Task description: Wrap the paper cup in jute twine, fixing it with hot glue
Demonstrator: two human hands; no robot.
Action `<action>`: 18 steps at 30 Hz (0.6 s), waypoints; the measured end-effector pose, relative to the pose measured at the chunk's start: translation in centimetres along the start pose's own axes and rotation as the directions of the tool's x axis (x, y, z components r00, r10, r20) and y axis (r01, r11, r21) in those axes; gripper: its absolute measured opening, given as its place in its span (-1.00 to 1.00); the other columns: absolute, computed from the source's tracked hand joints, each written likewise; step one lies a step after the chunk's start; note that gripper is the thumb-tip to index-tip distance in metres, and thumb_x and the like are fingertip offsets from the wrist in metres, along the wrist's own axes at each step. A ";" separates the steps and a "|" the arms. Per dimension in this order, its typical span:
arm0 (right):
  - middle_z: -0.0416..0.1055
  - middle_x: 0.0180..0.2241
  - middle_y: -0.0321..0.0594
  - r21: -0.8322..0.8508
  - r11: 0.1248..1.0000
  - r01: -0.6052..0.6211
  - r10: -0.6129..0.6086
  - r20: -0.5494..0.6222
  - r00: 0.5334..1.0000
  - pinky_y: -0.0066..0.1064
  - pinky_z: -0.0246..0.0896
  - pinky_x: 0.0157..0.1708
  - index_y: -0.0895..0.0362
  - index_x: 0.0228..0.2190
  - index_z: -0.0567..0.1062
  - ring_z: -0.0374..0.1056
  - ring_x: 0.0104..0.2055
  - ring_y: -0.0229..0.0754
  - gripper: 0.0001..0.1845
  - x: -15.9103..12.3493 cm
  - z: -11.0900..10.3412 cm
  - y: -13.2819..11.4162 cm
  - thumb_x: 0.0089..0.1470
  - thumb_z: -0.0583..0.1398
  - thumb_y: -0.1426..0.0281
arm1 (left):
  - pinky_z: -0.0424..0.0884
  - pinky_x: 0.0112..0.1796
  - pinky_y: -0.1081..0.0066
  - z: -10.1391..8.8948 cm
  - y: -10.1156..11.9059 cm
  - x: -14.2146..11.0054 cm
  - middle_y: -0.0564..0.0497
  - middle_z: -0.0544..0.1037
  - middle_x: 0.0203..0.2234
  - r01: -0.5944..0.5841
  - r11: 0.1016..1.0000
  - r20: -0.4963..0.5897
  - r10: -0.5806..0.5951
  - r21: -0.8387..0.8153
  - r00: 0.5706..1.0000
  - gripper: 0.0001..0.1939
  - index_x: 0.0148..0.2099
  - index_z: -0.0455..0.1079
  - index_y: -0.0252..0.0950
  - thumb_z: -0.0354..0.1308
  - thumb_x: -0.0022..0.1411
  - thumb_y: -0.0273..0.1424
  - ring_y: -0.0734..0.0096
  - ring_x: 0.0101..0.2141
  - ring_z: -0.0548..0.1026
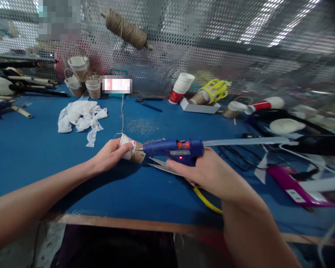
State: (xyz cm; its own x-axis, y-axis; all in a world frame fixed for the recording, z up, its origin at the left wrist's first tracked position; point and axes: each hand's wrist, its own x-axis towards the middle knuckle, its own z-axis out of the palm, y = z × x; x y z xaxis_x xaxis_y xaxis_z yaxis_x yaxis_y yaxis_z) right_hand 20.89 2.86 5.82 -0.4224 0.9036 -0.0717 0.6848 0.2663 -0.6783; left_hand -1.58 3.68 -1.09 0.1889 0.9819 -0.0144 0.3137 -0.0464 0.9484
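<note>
Left fingers (124,148): closed on a small tapered white-paper-and-brown-twine cup (133,155), held tilted over the blue table (108,197).
Right fingers (175,166): closed on a blue plastic glue gun (171,148); nozzle held at the cup.
Below gun: yellow-handled metal scissors (165,168) seen.
Far side: crumpled white lace (78,114) laid; brown twine spool (126,29) mounted above.

Your left forearm (64,182) slanted in from the lower left, your left hand (111,152) gripping, thumb (125,149) uppermost. Your right hand (208,172) gripped too, your right forearm (249,219) rising from the lower right.
</note>
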 end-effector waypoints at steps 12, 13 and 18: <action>0.42 -0.45 -0.17 0.542 0.818 -0.192 0.296 -0.111 0.949 -0.56 0.10 -0.66 0.20 -0.57 0.44 0.19 -0.56 -0.40 -0.82 6.6 -1.2 3.3 -0.10 0.21 0.33 | 0.32 -0.24 0.37 -0.1 -0.3 -0.1 -0.06 0.49 -0.36 -0.149 0.985 -0.093 0.157 0.085 0.983 -0.58 -0.22 0.36 -0.43 -0.10 0.16 -0.18 0.34 -0.34 0.40; 0.42 -0.46 -0.16 0.539 0.817 -0.207 0.307 -0.101 0.946 -0.56 0.09 -0.68 0.21 -0.58 0.43 0.19 -0.57 -0.40 -0.84 7.2 -1.1 3.6 -0.11 0.21 0.36 | 0.32 -0.23 0.37 -0.1 -0.4 0.0 -0.06 0.49 -0.37 -0.160 0.983 -0.089 0.169 0.093 0.982 -0.59 -0.22 0.36 -0.44 -0.10 0.16 -0.18 0.34 -0.34 0.40; 0.43 -0.50 -0.16 0.489 0.840 -0.236 0.314 -0.083 0.946 -0.56 0.10 -0.69 0.20 -0.61 0.42 0.19 -0.60 -0.40 -0.91 9.3 -0.2 4.7 -0.15 0.22 0.48 | 0.33 -0.24 0.38 -0.1 -0.6 -0.1 -0.04 0.48 -0.42 -0.216 0.962 -0.057 0.229 0.166 0.972 -0.61 -0.25 0.37 -0.44 -0.12 0.18 -0.22 0.37 -0.36 0.40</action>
State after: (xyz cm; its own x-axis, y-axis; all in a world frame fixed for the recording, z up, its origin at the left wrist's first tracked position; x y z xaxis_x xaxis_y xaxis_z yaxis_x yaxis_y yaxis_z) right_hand 20.29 12.62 2.16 -0.1349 0.9660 -0.2204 0.3845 -0.1540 -0.9102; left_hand -1.85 3.64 -1.64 0.2020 0.9542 0.2209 0.4154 -0.2877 0.8630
